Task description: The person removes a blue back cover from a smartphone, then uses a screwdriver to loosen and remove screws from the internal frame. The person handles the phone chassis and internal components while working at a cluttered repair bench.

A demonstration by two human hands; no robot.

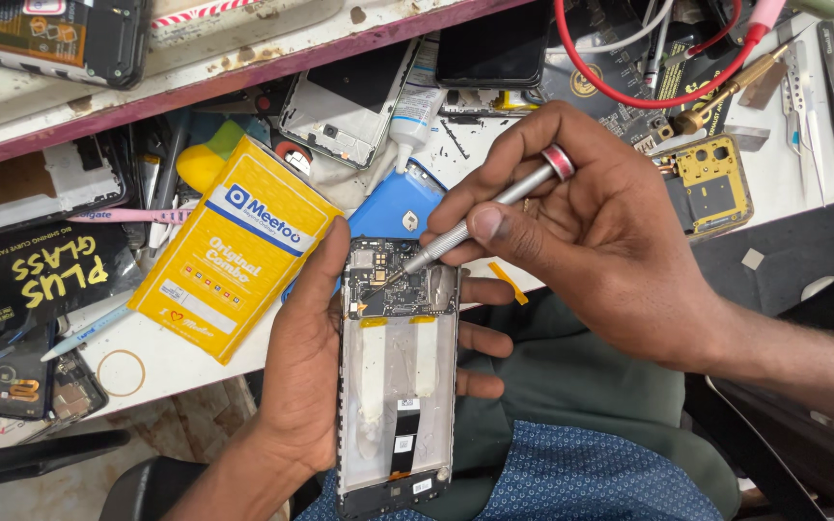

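My left hand (301,367) grips an opened phone (398,386) from its left side, back cover off, dark circuit board (388,280) exposed at the top and a bare metal frame below. My right hand (591,232) holds a silver screwdriver (494,207) with a red ring at its cap. Its tip touches the circuit board near the top middle. A blue phone back cover (393,207) lies just beyond the phone on the bench.
A yellow flat box (229,251) lies left of the phone on the white bench (176,357). Phone frames, a glue tube (415,106), red cables (649,96), a gold-coloured phone part (716,183) and tweezers (803,96) crowd the back. A shelf (195,58) runs above.
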